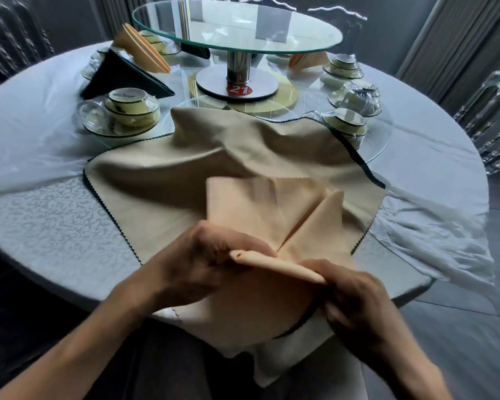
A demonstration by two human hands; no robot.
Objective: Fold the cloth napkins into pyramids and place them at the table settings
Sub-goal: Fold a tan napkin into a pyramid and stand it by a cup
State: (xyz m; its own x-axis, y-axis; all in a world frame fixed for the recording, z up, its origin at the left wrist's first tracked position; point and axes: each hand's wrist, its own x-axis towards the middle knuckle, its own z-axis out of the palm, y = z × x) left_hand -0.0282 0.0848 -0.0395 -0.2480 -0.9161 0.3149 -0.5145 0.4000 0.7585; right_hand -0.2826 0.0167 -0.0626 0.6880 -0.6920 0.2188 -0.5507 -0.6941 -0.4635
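A peach cloth napkin (pixel 269 209) lies partly folded at the near edge of the round table, two flaps meeting at a centre crease. My left hand (pixel 211 255) pinches its rolled near edge at the left. My right hand (pixel 355 298) grips the same edge at the right. Under it spreads a larger beige cloth (pixel 185 168) with a dark scalloped border. Finished pyramids stand at the far left: a dark napkin (pixel 122 76) and a peach napkin (pixel 142 47). Another peach pyramid (pixel 306 60) stands at the far right.
A glass lazy Susan (pixel 237 27) on a metal post with a red "21" tag stands mid-table. Wrapped bowl sets sit at the left (pixel 127 111) and right (pixel 347 122), (pixel 355 96). Clear chairs (pixel 491 119) stand at the right. Loose plastic sheet (pixel 433 235) hangs off the table's right edge.
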